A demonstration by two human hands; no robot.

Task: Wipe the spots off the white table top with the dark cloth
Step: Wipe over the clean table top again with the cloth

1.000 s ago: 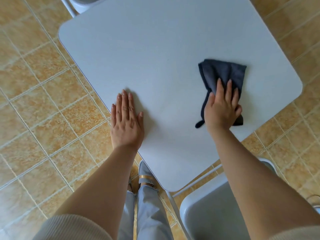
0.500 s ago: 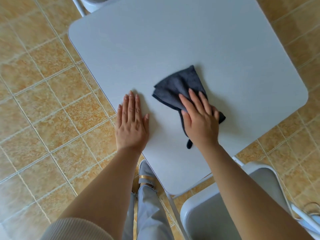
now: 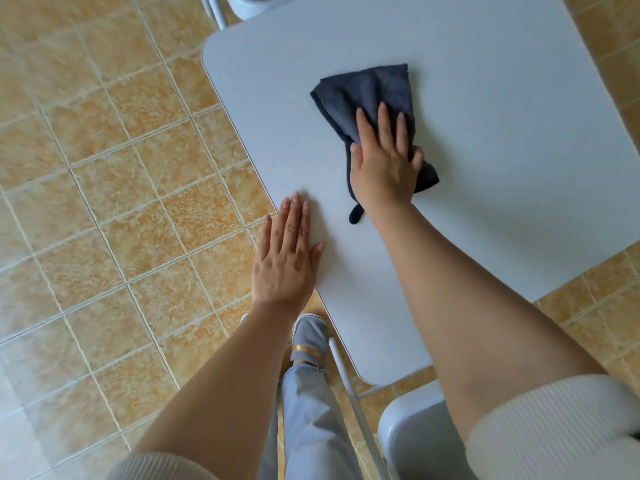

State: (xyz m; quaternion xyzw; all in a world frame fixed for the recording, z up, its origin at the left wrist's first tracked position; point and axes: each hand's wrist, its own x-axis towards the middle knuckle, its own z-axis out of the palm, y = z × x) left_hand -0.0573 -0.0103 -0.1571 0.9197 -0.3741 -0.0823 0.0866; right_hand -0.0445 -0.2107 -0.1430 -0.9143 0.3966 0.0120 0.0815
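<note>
Change: the right hand point(image 3: 382, 168) and cloth point(image 3: 372, 98) have swept from the table's right side a second ago, over toward the left hand half a second ago, and now sit further up the table, near the middle of its left half.
Meaning: wiping is under way in back-and-forth passes; I judge the near-left part covered, the far and right parts still to do.
Cloth: one, dark, crumpled flat on the table point(image 3: 519, 116), its loop tag poking out by the right wrist.
Right fingers: spread flat, pressing the cloth down, not curled round it.
Left hand point(image 3: 287, 258): one, palm down at the table's left edge, fingers straight and together, holding nothing; it has stayed there bracing.
Spots: none I can make out on the white top.
Table: one.
Chairs: two, grey; one point(image 3: 415, 441) at the near corner, one point(image 3: 249, 1) at the far edge.
Floor point(image 3: 104, 168): tan tiles.
</note>
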